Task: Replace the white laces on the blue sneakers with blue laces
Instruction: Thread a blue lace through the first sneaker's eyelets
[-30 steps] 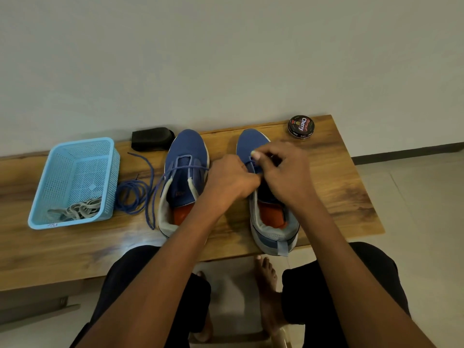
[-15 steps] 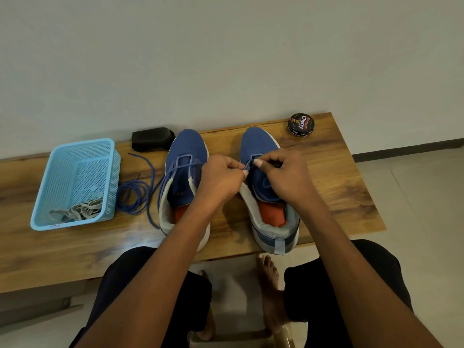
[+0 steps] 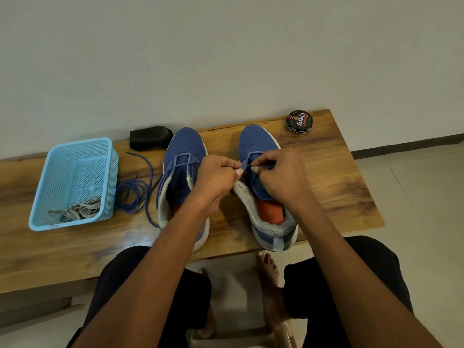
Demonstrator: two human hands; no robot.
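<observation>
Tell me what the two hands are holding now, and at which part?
Both hands, left hand and right hand, pinch the blue lace near its end, over the front eyelets of the right sneaker.

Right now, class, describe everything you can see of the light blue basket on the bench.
The light blue basket is a rectangular plastic tray with perforated mesh walls, a solid rim and sides flaring outward. It sits upright at the left end of the wooden bench. Removed white laces lie heaped in its near corner. A coiled blue lace lies just beside its right wall; no hand touches it.

polish tin | black brush | blue basket | wooden bench
</observation>
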